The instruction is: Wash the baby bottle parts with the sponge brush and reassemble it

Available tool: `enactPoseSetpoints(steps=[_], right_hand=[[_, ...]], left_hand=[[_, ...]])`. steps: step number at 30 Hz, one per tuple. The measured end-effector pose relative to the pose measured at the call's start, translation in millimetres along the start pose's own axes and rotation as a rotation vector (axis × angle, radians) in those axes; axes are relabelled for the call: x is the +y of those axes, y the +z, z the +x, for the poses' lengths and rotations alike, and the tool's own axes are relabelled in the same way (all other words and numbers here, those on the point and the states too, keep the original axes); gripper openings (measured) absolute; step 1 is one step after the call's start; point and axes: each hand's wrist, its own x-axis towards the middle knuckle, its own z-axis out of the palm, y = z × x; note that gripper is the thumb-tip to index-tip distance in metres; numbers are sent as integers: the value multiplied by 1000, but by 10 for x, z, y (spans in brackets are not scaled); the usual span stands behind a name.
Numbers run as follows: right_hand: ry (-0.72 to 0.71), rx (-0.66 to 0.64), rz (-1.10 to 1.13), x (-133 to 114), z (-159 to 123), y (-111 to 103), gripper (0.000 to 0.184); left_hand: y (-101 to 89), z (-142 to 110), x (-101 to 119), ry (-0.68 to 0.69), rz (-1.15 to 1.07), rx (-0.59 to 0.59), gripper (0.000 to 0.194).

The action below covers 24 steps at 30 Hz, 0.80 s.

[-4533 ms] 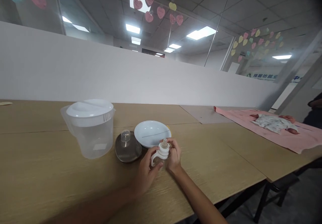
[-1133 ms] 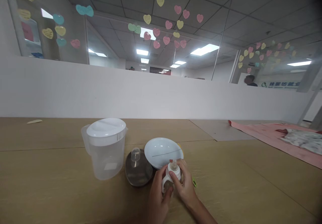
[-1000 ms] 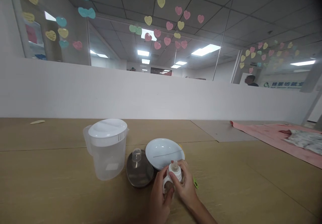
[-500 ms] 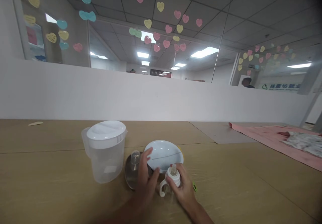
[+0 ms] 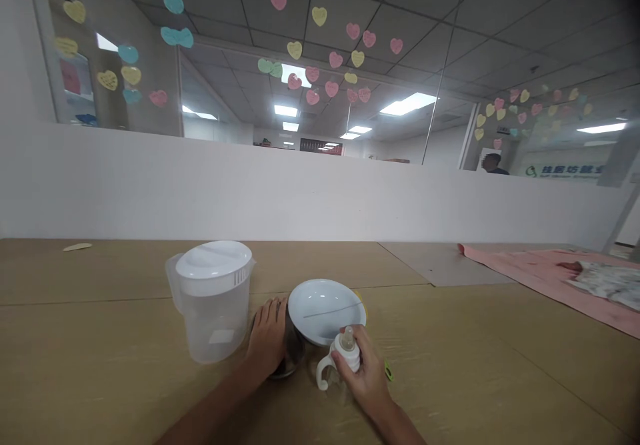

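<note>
My right hand is closed around a baby bottle with a white collar, a clear nipple and a curved white handle. The bottle stands upright just in front of a white bowl. To the left, my left hand curls down over a dark, shiny dish. Its fingers are bent at the spot where a clear bottle cap stood; the cap is now hidden beneath them. A thin, straight line or rod shows inside the bowl.
A translucent pitcher with a white lid stands left of the dish. Something small and green lies beside my right hand. At the right is a pink cloth with a patterned garment. A white wall borders the table's back.
My left hand has moved left from between the dish and the bottle, and come down over the clear cap, covering it. My right hand keeps the bottle in nearly the same place.
</note>
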Motion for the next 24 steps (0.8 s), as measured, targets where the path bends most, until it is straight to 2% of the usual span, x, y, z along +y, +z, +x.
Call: enactPoseSetpoints(steps=[2, 5, 9, 11, 13, 16, 19, 21, 24], right_hand=[[2, -5, 3, -4, 8, -6, 17], [8, -12, 2, -13, 16, -16, 17], [11, -16, -13, -20, 25, -31, 20], [13, -18, -21, -13, 28, -36, 21], [15, -18, -29, 1, 28, -37, 22], [26, 4, -31, 21, 18, -29, 28], [79, 39, -7, 24, 3, -14, 43], [113, 47, 18, 15, -2, -3, 55], [142, 41, 59, -2, -1, 6, 67]], left_hand=[[-23, 16, 6, -3, 71, 16, 56], [-86, 59, 2, -9, 114, -32, 55], [-234, 112, 5, -11, 132, -116, 69], [-355, 141, 31, 15, 143, -102, 77], [-507, 171, 87, 53, 118, -46, 75], [-755, 195, 231, 113, -46, 84, 59], [-946, 156, 427, 187, -344, 176, 46], [-1013, 95, 559, 229, -515, 177, 42], [-1024, -1, 720, 296, -648, 111, 40]])
